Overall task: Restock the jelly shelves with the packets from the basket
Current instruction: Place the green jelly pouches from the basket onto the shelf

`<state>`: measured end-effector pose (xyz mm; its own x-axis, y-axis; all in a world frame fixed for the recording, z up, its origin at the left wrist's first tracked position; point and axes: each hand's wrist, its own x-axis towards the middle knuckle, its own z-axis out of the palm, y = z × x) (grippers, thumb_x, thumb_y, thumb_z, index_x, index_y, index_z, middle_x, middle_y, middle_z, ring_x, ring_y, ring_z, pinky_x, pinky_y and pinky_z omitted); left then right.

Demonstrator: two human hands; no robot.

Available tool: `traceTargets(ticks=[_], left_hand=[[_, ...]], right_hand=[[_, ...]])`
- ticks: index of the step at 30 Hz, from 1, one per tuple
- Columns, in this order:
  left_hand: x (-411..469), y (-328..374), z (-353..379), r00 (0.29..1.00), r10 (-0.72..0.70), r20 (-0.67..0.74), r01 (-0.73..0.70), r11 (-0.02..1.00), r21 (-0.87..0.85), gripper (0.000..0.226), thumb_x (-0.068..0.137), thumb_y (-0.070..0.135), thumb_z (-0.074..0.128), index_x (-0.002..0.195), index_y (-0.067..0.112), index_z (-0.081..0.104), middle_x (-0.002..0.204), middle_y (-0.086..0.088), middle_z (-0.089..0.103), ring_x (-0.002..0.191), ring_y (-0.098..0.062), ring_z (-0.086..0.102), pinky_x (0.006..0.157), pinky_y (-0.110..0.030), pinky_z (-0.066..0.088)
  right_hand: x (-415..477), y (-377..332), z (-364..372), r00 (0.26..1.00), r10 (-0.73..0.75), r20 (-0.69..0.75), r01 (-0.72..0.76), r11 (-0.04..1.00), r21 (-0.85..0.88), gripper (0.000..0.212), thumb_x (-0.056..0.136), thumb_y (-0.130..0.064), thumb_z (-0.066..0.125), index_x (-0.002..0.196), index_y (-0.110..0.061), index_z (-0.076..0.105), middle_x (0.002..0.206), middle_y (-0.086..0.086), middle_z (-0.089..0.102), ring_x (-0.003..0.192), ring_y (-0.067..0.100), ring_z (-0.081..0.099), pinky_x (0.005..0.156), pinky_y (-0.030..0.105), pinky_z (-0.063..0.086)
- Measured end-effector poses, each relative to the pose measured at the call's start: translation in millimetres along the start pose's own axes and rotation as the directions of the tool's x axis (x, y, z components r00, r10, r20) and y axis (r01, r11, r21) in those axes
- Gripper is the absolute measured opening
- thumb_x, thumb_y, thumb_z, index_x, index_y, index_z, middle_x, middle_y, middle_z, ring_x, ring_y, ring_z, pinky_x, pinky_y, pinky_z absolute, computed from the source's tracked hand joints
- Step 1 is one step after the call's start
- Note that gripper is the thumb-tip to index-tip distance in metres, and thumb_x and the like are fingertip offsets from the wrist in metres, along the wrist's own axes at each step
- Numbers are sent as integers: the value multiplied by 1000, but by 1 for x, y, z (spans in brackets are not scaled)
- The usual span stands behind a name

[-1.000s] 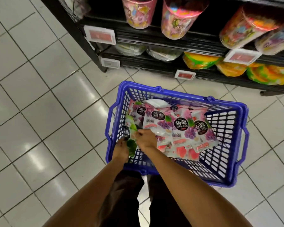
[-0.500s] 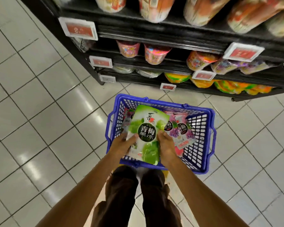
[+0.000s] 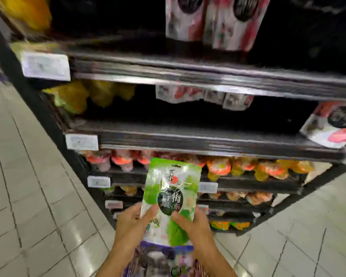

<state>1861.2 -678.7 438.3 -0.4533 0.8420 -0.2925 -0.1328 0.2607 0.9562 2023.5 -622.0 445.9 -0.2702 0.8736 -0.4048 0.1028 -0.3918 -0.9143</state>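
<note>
— What are the hands doing?

— Both grip one green jelly packet (image 3: 171,198), upright and tilted slightly, printed face toward the camera. The left hand (image 3: 131,222) clasps its lower left edge, thumb across the front and the other fingers hidden behind. The right hand (image 3: 192,223) clasps the lower right edge the same way, its thumb just below the dark round label.

— So the fingers are closed?

— Closed on the packet, yes, both hands (the picture is smeared by motion, so fine detail of the fingertips is lost).

— Where is the packet relative to them?

— It stands up from between the two thumbs, most of its length above the fingers, its bottom edge just below the heels of the hands.

— And the basket?

— Beneath the wrists, a blurred strip of the blue basket (image 3: 128,266) shows between the forearms, with more packets (image 3: 168,258) in purple and pink lying in it. Their print cannot be read.

— What lies beyond the fingers?

— The dark shelves (image 3: 188,140) rise behind and above the packet. Level with the packet's top, a row of orange and red jelly cups (image 3: 220,166) runs to either side. Well above the fingers, pink-and-white pouches (image 3: 204,96) hang in a row, and two larger ones (image 3: 210,19) stand on the top level. Left of those, yellow-green bags (image 3: 84,96). White price tags (image 3: 82,141) sit on the shelf edges; one (image 3: 207,187) is just beside the packet's right edge.

— The floor?

— Pale tiles (image 3: 38,196) to the left of the left hand and to the right of the right one.
</note>
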Motion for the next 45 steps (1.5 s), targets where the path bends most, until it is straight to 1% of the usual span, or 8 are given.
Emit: traceTargets(ticks=[10, 19, 24, 31, 35, 38, 43, 45], left_hand=[[-31, 330, 8, 767, 640, -48, -642, 767, -19, 23, 64, 44, 75, 76, 24, 77, 69, -4, 75, 60, -10, 68, 53, -22, 51], [-46, 541, -8, 575, 815, 74, -805, 580, -129, 20, 81, 34, 74, 85, 15, 78, 84, -5, 78, 78, -20, 74, 65, -27, 58], [-42, 618, -19, 350, 936, 23, -933, 347, 95, 35, 87, 38, 69, 112, 17, 56, 101, 11, 68, 83, -5, 68, 61, -13, 50], [-19, 646, -31, -62, 984, 169, -800, -150, 581, 36, 91, 43, 61, 124, 29, 62, 142, 3, 48, 129, -18, 48, 105, -39, 37], [-2, 647, -31, -92, 970, 224, -795, -207, 570, 50, 92, 36, 61, 139, 29, 48, 147, 5, 45, 132, -17, 47, 108, -45, 39], [11, 646, -29, -105, 971, 216, -776, -216, 593, 56, 92, 31, 60, 145, 29, 40, 150, 7, 42, 136, -14, 41, 111, -43, 37], [22, 646, -28, -86, 973, 216, -767, -203, 608, 57, 94, 27, 57, 148, 27, 36, 155, 4, 35, 142, -14, 33, 116, -41, 31], [23, 644, -27, -96, 975, 203, -736, -206, 645, 57, 94, 27, 56, 148, 27, 36, 155, 4, 36, 141, -15, 35, 116, -41, 31]], right_hand=[[-72, -318, 0, 729, -675, 117, 683, 729, -45, 24, 72, -9, 83, 91, -18, 73, 84, -1, 78, 75, 9, 73, 61, 17, 53], [-125, -514, 27, 426, -904, -25, 903, 427, -48, 35, 62, -33, 88, 90, -16, 75, 80, -1, 77, 71, 14, 74, 58, 24, 56], [-128, -601, 46, 382, -915, -126, 908, 398, -134, 38, 66, -34, 89, 85, -10, 67, 79, -5, 72, 74, 16, 71, 58, 26, 55], [-122, -674, 82, 351, -919, -177, 880, 389, -272, 43, 66, -35, 90, 82, -8, 60, 67, -4, 61, 66, 14, 63, 56, 28, 51], [-115, -695, 98, 316, -918, -240, 850, 386, -359, 74, 69, -43, 86, 120, 2, 55, 78, -1, 46, 77, 19, 49, 68, 31, 44], [-108, -699, 105, 305, -917, -256, 850, 383, -362, 68, 72, -44, 84, 118, -3, 54, 96, 2, 50, 88, 19, 47, 71, 33, 42], [-108, -700, 116, 262, -926, -272, 841, 358, -406, 39, 74, -38, 85, 85, -14, 56, 78, -4, 50, 79, 20, 52, 68, 35, 47], [-106, -697, 117, 255, -931, -262, 842, 347, -413, 44, 76, -37, 83, 101, -10, 59, 93, -3, 55, 88, 18, 53, 74, 35, 49]])
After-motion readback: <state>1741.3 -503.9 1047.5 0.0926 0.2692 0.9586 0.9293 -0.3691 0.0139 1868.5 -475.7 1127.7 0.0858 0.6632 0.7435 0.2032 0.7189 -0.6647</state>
